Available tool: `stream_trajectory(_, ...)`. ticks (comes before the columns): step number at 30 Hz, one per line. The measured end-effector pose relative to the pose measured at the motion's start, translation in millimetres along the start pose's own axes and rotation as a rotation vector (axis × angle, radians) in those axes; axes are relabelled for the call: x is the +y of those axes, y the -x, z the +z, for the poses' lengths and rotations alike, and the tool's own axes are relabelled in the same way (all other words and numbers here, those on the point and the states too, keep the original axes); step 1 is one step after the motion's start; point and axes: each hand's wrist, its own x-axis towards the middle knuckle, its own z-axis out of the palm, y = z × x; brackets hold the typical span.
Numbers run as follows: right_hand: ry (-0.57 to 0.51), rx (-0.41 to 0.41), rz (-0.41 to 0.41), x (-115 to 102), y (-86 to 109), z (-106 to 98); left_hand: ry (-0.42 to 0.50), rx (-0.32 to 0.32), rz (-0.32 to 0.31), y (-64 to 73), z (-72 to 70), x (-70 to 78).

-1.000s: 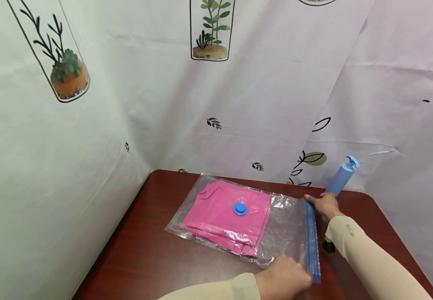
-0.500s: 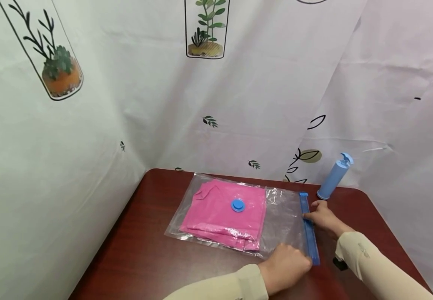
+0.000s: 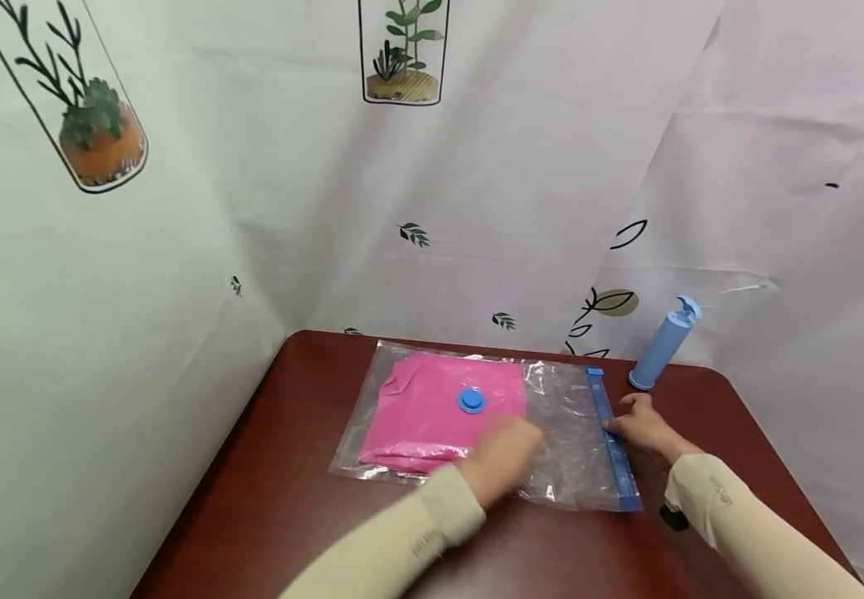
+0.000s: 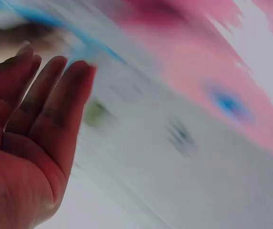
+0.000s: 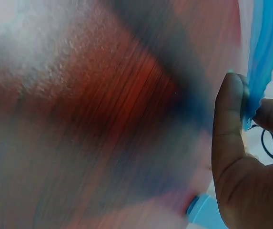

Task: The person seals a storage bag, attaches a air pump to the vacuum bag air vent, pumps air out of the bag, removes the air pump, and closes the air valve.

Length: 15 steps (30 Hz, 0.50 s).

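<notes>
Across a dark red table (image 3: 252,507), a clear plastic bag (image 3: 570,457) is laid flat, with folded pink cloth (image 3: 420,408) enclosed toward its left end and a blue valve (image 3: 471,400) set over the cloth. At the bag's right end, a blue strip (image 3: 618,462) is pinched between thumb and finger of the right hand (image 3: 644,426), while its near end has just been let go by the left hand (image 3: 502,457). Blurred in mid-sweep, that hand is carried left over the bag, its fingers loosely extended and nothing held; whether the plastic is brushed cannot be told. With the release, the strip is steadied by one hand only, and attention seems to be shifted from the bag's edge toward its middle; whether the strip is fully closed is not shown. Near the table's far right corner, a light blue pump (image 3: 662,345) is seen standing, touched by neither of the hands.
</notes>
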Motion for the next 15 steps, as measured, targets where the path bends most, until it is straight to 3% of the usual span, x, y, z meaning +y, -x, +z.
stream_trajectory(4,0.018,-0.002,-0.030,0.0,-10.0,5.3,0.034,-0.024,-0.292,5.8,-25.0,-108.2)
stream_trajectory(6,0.033,-0.001,-0.054,1.9,-15.6,7.7,0.042,-0.047,-0.379,13.7,-17.0,-162.1)
stream_trajectory(9,0.025,-0.006,-0.057,4.8,-21.1,7.4,0.159,-0.095,-0.401,23.9,15.3,-228.7)
stream_trajectory(10,0.019,-0.011,-0.052,5.6,-22.8,8.0,0.205,-0.104,-0.391,27.2,28.0,-245.2)
stream_trajectory(12,0.026,-0.017,-0.048,6.8,-26.2,9.2,0.287,-0.129,-0.377,36.4,37.8,-259.8)
stream_trajectory(15,0.156,0.017,-0.075,5.2,-30.8,9.4,0.325,-0.148,-0.376,42.1,51.3,-269.9)
